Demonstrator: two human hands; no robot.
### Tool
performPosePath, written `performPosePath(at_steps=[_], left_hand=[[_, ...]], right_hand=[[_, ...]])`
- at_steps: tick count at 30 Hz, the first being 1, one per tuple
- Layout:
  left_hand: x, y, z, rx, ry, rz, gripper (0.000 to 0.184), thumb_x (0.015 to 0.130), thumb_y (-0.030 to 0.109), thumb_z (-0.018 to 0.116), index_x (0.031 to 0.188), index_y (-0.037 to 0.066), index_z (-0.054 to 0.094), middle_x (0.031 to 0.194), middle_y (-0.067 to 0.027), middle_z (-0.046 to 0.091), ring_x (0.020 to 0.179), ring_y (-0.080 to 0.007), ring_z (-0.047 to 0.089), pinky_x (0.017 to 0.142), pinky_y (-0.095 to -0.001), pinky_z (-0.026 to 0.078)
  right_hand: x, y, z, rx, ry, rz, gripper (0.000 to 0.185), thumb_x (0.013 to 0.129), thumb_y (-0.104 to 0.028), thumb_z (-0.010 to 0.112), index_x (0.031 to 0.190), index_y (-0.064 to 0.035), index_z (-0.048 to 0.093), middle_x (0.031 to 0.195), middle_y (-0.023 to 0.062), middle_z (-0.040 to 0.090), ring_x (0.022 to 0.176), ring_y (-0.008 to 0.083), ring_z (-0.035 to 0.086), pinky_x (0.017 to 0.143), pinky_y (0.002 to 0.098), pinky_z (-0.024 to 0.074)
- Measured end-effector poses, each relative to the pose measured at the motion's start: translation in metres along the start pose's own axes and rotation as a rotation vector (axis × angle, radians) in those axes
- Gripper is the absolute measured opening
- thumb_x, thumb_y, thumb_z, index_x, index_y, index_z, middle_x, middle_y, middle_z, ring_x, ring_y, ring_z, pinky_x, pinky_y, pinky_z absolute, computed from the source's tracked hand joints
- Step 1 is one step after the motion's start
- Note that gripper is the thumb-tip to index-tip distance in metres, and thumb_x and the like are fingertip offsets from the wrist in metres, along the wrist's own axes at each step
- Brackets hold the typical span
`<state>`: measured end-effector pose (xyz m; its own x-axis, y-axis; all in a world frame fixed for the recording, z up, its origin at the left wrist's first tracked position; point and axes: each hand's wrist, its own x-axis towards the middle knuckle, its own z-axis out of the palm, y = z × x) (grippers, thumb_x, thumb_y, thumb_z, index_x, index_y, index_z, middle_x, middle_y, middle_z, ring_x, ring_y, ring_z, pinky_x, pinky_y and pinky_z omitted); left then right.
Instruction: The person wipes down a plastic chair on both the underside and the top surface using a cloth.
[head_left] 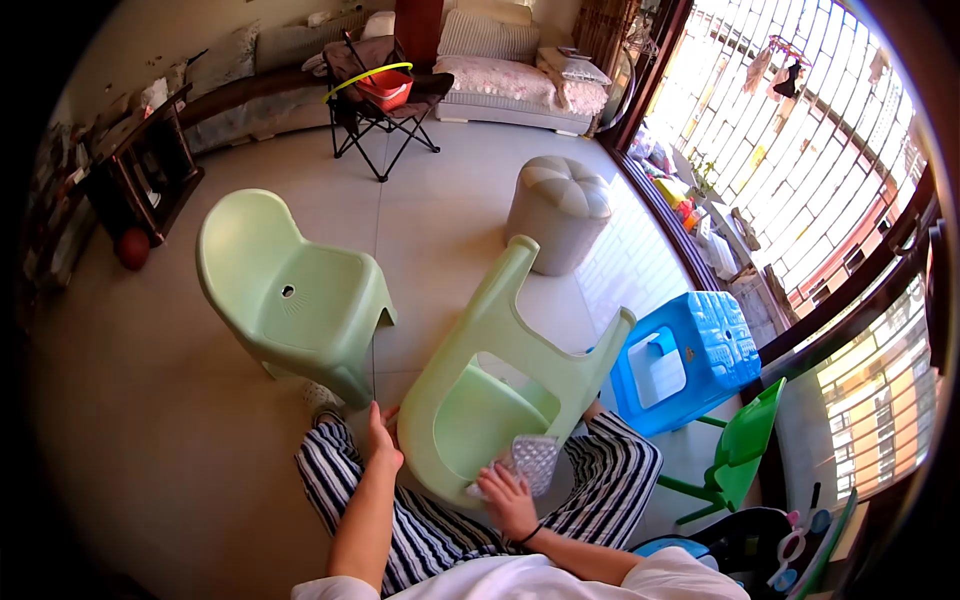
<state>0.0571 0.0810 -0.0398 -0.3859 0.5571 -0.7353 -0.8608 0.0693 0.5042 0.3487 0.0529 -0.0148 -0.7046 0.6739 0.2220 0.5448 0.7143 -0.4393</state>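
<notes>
A pale green plastic child's chair (437,400) is tipped over in front of my lap, its legs pointing up and away. My left hand (384,440) grips its left side, thumb up, the other fingers partly hidden. In my right hand (510,502) is a grey-and-white patterned cloth (537,460), pressed against the chair's near right edge. The fingers are bent over the cloth, and part of it hangs loose to the right. A second pale green chair (315,290) stands upright on the floor, ahead and to the left.
To the right are a blue plastic stool (690,360) lying on its side and a small green chair (740,450). Farther off stand a round pouf (560,215) and a folding chair (375,75) bearing a red basket (387,90). A barred window runs along the right.
</notes>
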Motion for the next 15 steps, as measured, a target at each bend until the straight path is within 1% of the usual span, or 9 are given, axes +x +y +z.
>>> performPosePath(at_steps=[2,4,6,7,8,9,10,14,15], left_hand=[[0.001,-0.001,0.000,-0.005,0.000,0.001,0.066,0.091,0.064,0.043,0.119,0.006,0.059,0.109,-0.0137,0.063,0.096,-0.0261,0.058,0.086,-0.0365,0.046],[-0.003,0.000,-0.001,0.134,-0.085,0.024,0.071,0.090,0.067,0.042,0.126,0.007,0.054,0.109,-0.0144,0.063,0.098,-0.0260,0.058,0.086,-0.0363,0.046],[-0.006,0.001,0.000,0.122,-0.122,0.018,0.075,0.089,0.069,0.040,0.130,0.007,0.051,0.107,-0.0141,0.063,0.098,-0.0256,0.059,0.086,-0.0363,0.046],[-0.006,0.002,0.001,0.107,-0.164,0.016,0.079,0.089,0.071,0.037,0.133,0.007,0.048,0.106,-0.0139,0.064,0.098,-0.0252,0.059,0.085,-0.0363,0.046],[-0.004,0.002,0.000,0.100,-0.164,0.018,0.079,0.089,0.071,0.037,0.133,0.007,0.048,0.106,-0.0139,0.064,0.098,-0.0252,0.059,0.085,-0.0363,0.046],[-0.003,0.001,-0.003,0.080,-0.223,-0.002,0.081,0.088,0.073,0.034,0.134,0.007,0.047,0.115,-0.0154,0.060,0.104,-0.0268,0.057,0.090,-0.0378,0.044],[-0.002,0.000,-0.006,0.059,-0.281,-0.021,0.083,0.088,0.074,0.031,0.135,0.007,0.046,0.125,-0.0169,0.056,0.110,-0.0285,0.054,0.094,-0.0394,0.042],[-0.027,0.017,-0.005,0.214,-0.295,-0.124,0.092,0.084,0.080,0.024,0.143,0.011,0.039,0.134,-0.0162,0.050,0.120,-0.0307,0.048,0.101,-0.0407,0.036],[-0.024,0.014,-0.006,0.222,-0.356,-0.115,0.095,0.082,0.083,0.022,0.145,0.012,0.036,0.136,-0.0152,0.049,0.122,-0.0309,0.046,0.103,-0.0409,0.034]], right_hand=[[0.007,-0.021,0.004,-0.001,-0.006,-0.032,0.055,0.079,-0.011,0.061,0.133,-0.0187,0.050,0.143,-0.0012,0.046,0.136,0.0216,0.038,0.107,0.0526,0.0268],[0.023,-0.028,0.002,0.014,-0.025,-0.058,0.054,0.080,-0.012,0.060,0.132,-0.0187,0.051,0.143,-0.0021,0.045,0.136,0.0213,0.037,0.107,0.0523,0.0278],[0.046,-0.031,-0.003,-0.025,-0.184,-0.320,0.053,0.080,-0.012,0.059,0.132,-0.0194,0.050,0.146,-0.0034,0.042,0.138,0.0203,0.035,0.106,0.0517,0.0299],[0.057,-0.037,-0.004,-0.024,-0.270,-0.377,0.051,0.080,-0.013,0.058,0.130,-0.0199,0.052,0.146,-0.0033,0.041,0.138,0.0195,0.033,0.108,0.0504,0.0287],[0.073,-0.039,-0.001,-0.018,-0.272,-0.487,0.049,0.079,-0.014,0.059,0.128,-0.0197,0.053,0.144,-0.0029,0.043,0.138,0.0195,0.034,0.110,0.0501,0.0273],[0.090,-0.039,0.003,-0.011,-0.277,-0.597,0.048,0.078,-0.014,0.060,0.126,-0.0195,0.054,0.143,-0.0025,0.044,0.137,0.0195,0.035,0.111,0.0498,0.0259],[0.108,-0.039,0.008,-0.012,-0.284,-0.605,0.048,0.078,-0.014,0.060,0.126,-0.0195,0.054,0.143,-0.0024,0.044,0.137,0.0195,0.035,0.111,0.0498,0.0259],[0.190,-0.022,0.028,0.042,-0.183,-0.467,0.043,0.072,-0.018,0.064,0.114,-0.0183,0.061,0.127,0.0001,0.058,0.129,0.0218,0.044,0.112,0.0509,0.0236],[0.209,-0.012,0.030,-0.057,-0.137,-0.429,0.041,0.071,-0.020,0.065,0.112,-0.0184,0.062,0.125,0.0015,0.059,0.127,0.0226,0.045,0.111,0.0507,0.0253]])
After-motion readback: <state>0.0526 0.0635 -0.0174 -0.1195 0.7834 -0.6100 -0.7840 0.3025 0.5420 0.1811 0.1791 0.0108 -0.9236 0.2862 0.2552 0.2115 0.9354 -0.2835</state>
